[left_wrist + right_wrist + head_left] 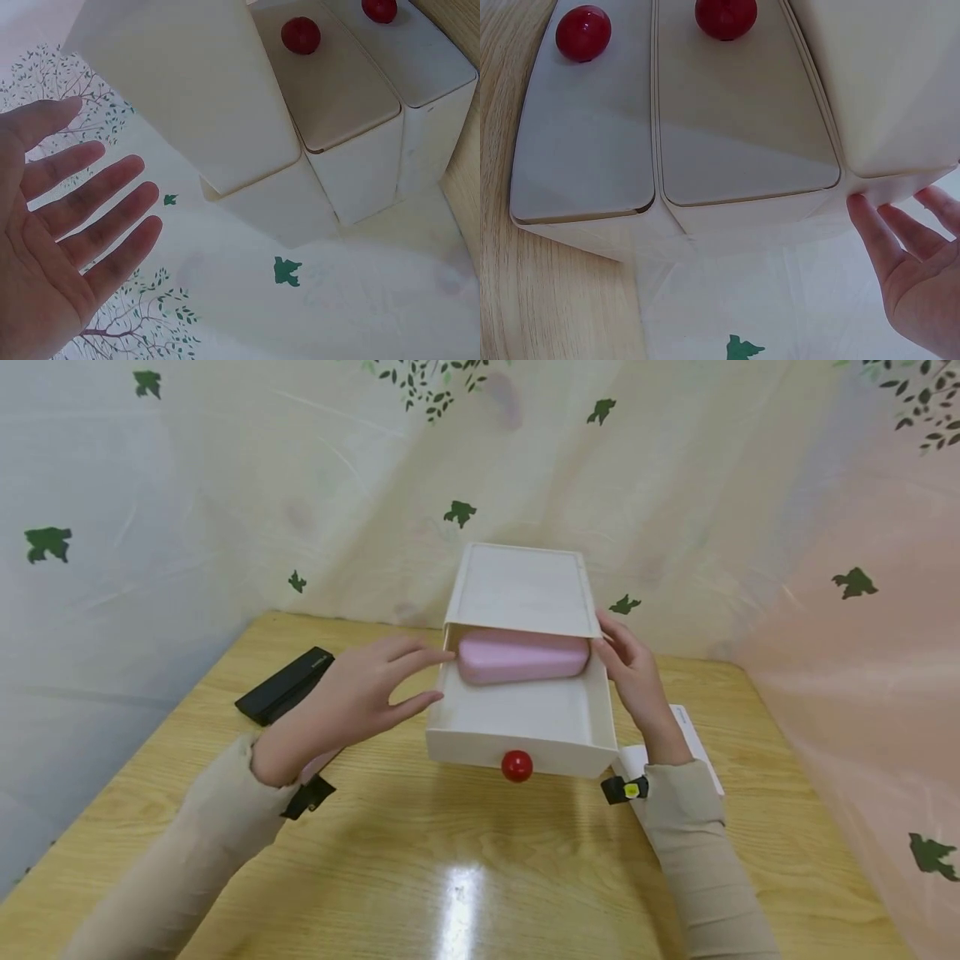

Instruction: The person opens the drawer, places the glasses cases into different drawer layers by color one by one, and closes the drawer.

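Observation:
A white drawer unit (525, 589) stands at the back of the table, its top drawer (525, 714) pulled out toward me. Inside, toward the back, lies a pink oblong case (522, 656), partly under the unit's top. A red round knob (517, 766) sits on the drawer front. My left hand (356, 685) is at the drawer's left side, fingers spread and holding nothing, index fingertip right at the edge near the case. My right hand (633, 672) rests its fingertips on the unit's right side, with extended fingers in the right wrist view.
Two closed lower drawers with red knobs (583, 34) show in the wrist views. A black case (285, 685) lies on the table at left, partly behind my left hand. A white flat item (696, 747) lies beside my right wrist. Patterned cloth (360, 485) hangs behind.

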{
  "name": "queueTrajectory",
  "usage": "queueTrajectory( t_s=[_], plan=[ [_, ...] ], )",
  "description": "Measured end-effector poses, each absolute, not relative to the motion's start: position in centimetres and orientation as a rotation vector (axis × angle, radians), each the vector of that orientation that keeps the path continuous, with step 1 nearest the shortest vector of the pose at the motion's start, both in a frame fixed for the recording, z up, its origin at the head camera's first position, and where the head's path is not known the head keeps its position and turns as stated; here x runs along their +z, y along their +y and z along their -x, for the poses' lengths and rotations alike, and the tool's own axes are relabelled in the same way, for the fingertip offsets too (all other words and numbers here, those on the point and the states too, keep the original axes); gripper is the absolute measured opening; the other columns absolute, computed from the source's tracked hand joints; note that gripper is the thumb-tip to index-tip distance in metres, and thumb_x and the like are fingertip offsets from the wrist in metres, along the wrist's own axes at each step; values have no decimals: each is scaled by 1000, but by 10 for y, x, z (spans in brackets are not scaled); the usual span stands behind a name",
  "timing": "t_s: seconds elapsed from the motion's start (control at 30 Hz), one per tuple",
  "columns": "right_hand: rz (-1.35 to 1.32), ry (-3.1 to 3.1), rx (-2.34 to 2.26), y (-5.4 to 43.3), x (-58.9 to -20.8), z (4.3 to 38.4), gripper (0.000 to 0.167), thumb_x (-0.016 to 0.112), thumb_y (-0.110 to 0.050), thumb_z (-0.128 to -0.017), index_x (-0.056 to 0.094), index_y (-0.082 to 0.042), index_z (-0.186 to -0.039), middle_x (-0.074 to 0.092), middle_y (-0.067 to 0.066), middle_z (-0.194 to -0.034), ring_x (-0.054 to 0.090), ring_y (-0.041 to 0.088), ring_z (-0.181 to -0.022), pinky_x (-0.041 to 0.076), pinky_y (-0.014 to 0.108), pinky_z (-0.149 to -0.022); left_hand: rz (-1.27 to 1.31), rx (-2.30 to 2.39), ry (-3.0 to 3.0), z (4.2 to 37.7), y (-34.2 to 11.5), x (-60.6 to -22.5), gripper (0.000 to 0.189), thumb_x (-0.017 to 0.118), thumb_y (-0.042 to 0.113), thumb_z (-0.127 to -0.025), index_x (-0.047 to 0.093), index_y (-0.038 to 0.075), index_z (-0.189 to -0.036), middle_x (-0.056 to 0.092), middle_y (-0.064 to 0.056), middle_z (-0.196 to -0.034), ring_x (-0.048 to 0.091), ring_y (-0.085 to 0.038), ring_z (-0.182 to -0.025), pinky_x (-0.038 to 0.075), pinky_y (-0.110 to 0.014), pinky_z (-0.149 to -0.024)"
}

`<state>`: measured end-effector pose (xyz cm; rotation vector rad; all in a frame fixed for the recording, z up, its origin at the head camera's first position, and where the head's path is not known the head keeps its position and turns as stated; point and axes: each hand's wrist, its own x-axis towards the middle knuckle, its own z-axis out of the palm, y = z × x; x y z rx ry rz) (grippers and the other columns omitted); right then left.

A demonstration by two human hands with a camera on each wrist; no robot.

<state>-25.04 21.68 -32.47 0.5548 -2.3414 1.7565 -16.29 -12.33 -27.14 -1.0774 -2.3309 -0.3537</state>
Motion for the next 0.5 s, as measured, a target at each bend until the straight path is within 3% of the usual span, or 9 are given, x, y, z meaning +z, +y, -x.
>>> queueTrajectory(
  t_s=[0.27,0.5],
  plan=[
    [-550,-2340,1761,217,-325,251,50,47,-28,-102,37,-17,-150,36,5,-156,40,30,-140,51,10,-83,1037,-331,-2228,156,-135,-285,42,78,21,-82,66,8,-120,68,-9,-109,67,-22,-90,51,-30,-52],
    [-562,-2336,1755,218,-325,251,50,46,-27,-103,36,-16,-150,36,5,-156,40,30,-140,50,9,-84,1017,-359,-2170,155,-148,-300,40,79,15,-79,67,6,-116,68,-11,-105,68,-24,-87,49,-29,-49]
  ],
)
